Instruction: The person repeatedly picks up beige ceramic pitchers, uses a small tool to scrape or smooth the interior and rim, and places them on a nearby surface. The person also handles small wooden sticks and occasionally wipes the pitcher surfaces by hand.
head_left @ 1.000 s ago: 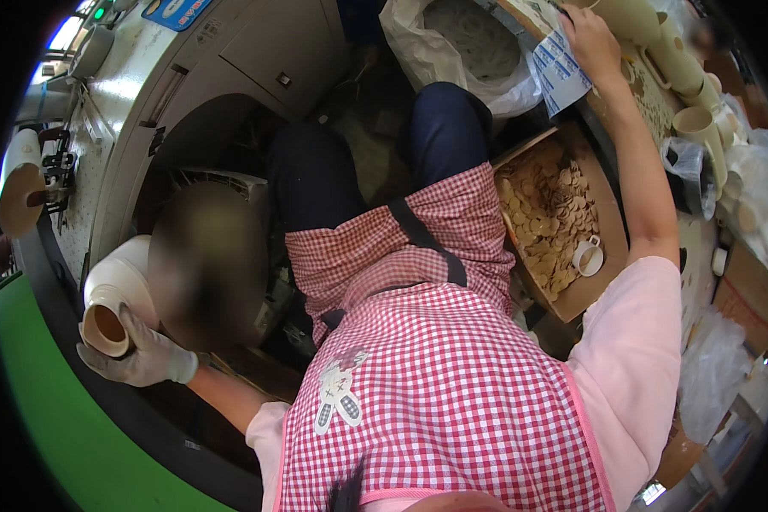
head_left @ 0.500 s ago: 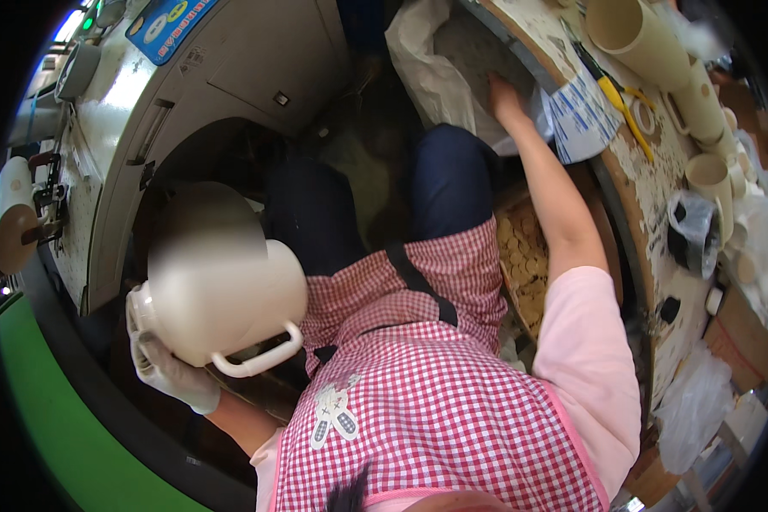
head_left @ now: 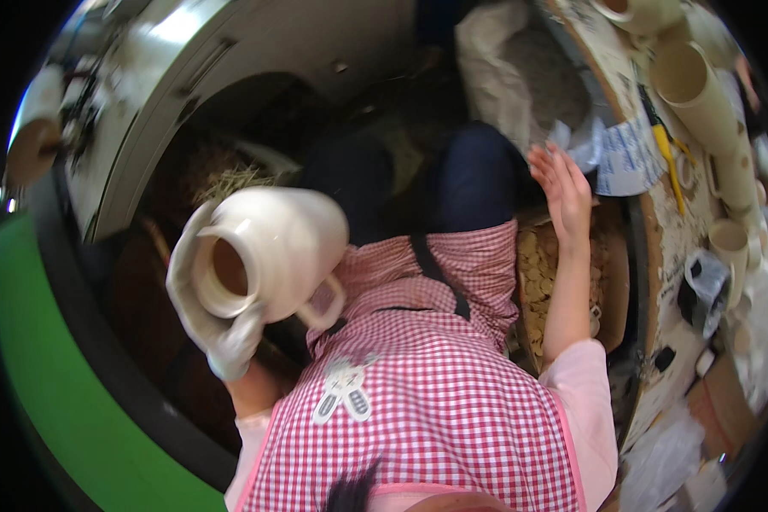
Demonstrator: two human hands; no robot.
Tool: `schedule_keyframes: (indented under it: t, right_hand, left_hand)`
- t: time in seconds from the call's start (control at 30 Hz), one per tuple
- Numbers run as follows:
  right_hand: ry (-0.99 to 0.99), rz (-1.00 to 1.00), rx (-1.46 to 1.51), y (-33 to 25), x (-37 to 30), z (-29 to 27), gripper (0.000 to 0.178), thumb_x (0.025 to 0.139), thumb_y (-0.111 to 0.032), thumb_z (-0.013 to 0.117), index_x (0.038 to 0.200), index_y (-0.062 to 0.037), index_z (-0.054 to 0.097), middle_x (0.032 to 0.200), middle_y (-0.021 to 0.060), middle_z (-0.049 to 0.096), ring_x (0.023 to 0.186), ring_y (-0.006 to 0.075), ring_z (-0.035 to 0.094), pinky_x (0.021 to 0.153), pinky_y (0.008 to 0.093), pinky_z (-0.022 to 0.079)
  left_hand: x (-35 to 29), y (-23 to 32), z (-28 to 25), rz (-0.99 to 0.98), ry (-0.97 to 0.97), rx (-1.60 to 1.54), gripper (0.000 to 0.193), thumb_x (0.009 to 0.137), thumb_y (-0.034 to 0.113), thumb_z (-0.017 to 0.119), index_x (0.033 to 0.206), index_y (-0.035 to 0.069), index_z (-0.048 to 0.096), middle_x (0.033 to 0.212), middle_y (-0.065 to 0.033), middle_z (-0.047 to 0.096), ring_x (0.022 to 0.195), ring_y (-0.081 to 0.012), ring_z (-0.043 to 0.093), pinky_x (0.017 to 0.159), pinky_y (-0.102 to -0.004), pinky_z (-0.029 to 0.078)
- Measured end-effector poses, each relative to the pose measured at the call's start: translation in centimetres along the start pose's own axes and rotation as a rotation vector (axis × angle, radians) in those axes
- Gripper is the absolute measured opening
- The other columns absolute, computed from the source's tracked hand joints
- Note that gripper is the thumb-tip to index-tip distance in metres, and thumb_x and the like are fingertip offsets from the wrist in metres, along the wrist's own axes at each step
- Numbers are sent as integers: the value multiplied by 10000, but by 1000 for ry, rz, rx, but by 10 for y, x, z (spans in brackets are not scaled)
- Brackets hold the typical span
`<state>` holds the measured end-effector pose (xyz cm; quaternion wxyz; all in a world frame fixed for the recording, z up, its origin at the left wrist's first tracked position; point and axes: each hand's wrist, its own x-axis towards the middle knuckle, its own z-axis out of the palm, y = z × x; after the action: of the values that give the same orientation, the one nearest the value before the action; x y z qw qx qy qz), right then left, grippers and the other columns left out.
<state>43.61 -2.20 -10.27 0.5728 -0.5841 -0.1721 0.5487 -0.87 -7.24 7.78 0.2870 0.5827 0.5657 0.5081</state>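
Observation:
In a whitish glove, my left hand (head_left: 186,299) is wrapped round the neck end of a cream jug body (head_left: 294,230). The jug lies tilted on its side in the air, its round mouth toward me and its looped handle (head_left: 324,303) underneath, to the right. My bare right hand (head_left: 566,194) is raised with its fingers stretched out, and I see nothing in it. It is just below a pale plastic bag (head_left: 491,72) whose grey contents I cannot make out. Under my right forearm sits a box (head_left: 625,299) of small tan round pieces (head_left: 533,277).
On the worn workbench (head_left: 666,230) at right stand several cream jug bodies (head_left: 691,81), yellow-handled pliers (head_left: 667,158) and clear plastic bags. A blue-printed sheet (head_left: 623,162) hangs at its edge. At left are a grey machine cabinet (head_left: 162,111) and a green surface (head_left: 51,367).
My right hand has come out of the pale bag and drawn back toward me. The jug has been turned in my left hand, so its mouth now faces me.

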Motion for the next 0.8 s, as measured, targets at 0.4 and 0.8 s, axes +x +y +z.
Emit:
schedule_keyframes:
  t: [0.4, 0.8]
  right_hand:
    - [-787, -381, -124, -79, -188, 155, 347, 963, -45, 701, 1307, -30, 661, 1010, 95, 754, 924, 146, 722, 841, 286, 575]
    - [-890, -375, -317, -74, -229, 193, 390, 947, 82, 635, 1329, 1, 628, 1161, 144, 745, 955, 200, 758, 795, 316, 619]
  left_hand:
    - [-25, 8, 15, 508, -213, 252, 1171, 644, 250, 988, 1573, -33, 334, 1313, -155, 662, 1228, -334, 646, 1032, -447, 499]
    - [-39, 8, 7, 506, -212, 318, 1068, 636, 322, 982, 1505, -21, 464, 1323, -136, 668, 1225, -354, 648, 1069, -492, 476]
